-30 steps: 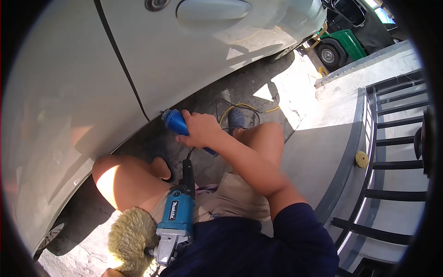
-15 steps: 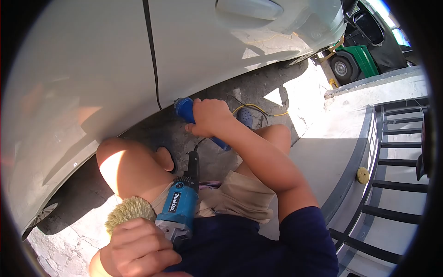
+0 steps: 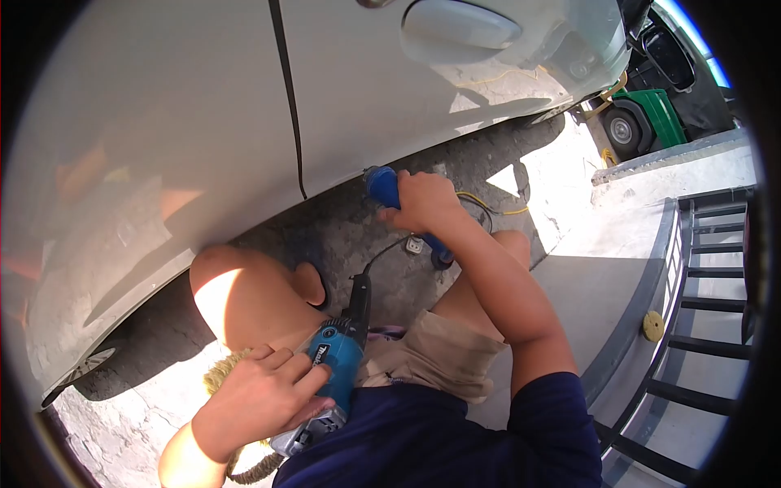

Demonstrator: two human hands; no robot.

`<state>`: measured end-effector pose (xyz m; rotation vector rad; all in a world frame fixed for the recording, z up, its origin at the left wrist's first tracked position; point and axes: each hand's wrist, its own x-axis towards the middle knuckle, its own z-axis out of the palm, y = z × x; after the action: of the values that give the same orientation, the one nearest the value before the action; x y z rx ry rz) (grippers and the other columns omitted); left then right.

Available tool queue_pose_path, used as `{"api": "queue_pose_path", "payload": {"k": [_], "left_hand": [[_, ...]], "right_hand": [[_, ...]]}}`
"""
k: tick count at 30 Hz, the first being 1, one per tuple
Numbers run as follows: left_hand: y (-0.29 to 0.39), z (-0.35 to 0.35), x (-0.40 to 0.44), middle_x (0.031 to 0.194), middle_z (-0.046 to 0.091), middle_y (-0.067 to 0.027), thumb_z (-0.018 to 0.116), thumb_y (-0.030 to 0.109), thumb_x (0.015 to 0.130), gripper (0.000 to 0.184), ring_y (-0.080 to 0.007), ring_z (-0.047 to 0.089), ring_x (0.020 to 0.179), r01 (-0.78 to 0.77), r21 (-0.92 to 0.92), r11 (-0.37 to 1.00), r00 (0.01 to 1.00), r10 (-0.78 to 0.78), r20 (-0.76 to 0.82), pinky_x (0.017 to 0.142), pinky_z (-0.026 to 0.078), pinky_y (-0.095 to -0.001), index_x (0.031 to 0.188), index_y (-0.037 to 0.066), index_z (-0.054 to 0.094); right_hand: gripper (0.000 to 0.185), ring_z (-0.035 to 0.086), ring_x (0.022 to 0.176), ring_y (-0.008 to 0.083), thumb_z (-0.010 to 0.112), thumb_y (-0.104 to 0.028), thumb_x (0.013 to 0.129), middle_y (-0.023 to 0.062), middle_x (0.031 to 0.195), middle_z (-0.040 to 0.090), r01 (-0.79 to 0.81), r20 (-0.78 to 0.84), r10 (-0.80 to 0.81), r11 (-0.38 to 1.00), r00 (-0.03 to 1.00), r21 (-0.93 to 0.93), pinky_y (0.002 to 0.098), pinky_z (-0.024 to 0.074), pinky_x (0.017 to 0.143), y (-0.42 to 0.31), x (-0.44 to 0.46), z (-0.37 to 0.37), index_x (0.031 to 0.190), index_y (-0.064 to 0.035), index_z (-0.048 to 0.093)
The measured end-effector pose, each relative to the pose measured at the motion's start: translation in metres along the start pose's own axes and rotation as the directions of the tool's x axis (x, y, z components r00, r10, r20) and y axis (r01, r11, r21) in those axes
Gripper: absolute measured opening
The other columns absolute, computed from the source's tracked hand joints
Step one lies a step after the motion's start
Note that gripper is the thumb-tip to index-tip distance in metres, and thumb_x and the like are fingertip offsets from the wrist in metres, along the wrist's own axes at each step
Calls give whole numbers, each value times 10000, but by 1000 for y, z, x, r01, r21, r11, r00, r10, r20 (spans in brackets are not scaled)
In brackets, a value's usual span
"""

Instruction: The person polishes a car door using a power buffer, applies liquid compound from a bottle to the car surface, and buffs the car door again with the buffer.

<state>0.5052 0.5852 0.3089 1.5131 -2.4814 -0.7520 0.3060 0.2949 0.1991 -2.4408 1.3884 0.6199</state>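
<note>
My right hand [image 3: 427, 202] is wrapped round a blue bottle [image 3: 381, 186] with a clear-looking cap, held tilted above the ground near the car's lower edge. My left hand [image 3: 264, 398] lies over the head of a teal Makita polisher [image 3: 338, 351], its fingers bent against the machine and its thumb near the metal gear housing. The polisher rests across my lap. Its shaggy yellow wool pad [image 3: 218, 372] is mostly hidden under my left hand. A black cord runs from the polisher's rear handle [image 3: 359, 293].
The white car's side [image 3: 187, 106] with its door handle [image 3: 462, 24] stands in front. A white socket [image 3: 415, 245] and yellow cord [image 3: 512, 212] lie on the concrete. At right are a black railing [image 3: 708, 303], a round yellow pad [image 3: 653, 326] and a green vehicle [image 3: 663, 114].
My right hand has moved the blue bottle rightward, away from the door gap. My left hand has shifted up over the polisher, covering more of it and its pad. The whole view has shifted slightly.
</note>
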Motion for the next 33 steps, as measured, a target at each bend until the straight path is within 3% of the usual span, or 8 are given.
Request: {"api": "queue_pose_path", "payload": {"k": [15, 25, 33], "left_hand": [[5, -6, 26, 920, 708, -106, 795, 457, 898, 395, -353, 724, 858, 178, -58, 982, 981, -172, 93, 826, 572, -433, 1027, 90, 726], [6, -9, 51, 874, 696, -121, 819, 451, 870, 399, -348, 711, 824, 177, -71, 982, 982, -171, 86, 785, 563, -442, 1005, 85, 736], [11, -15, 66, 877, 679, -59, 761, 454, 926, 367, -277, 721, 841, 143, -27, 989, 985, -140, 104, 763, 560, -400, 1064, 118, 716]], "right_hand": [[677, 746, 1134, 354, 804, -564, 861, 174, 1187, 767, -176, -41, 178, 983, 983, 53, 458, 600, 968, 111, 30, -1, 1255, -30, 673], [681, 746, 1140, 346, 803, -583, 853, 171, 1208, 766, -269, -78, 271, 963, 959, 36, 464, 600, 972, 197, 65, 3, 1260, -50, 685], [733, 728, 1166, 392, 808, -615, 829, 208, 1227, 757, -385, -111, 414, 897, 903, 216, 493, 583, 983, 261, 93, 23, 1264, -36, 695]]}}
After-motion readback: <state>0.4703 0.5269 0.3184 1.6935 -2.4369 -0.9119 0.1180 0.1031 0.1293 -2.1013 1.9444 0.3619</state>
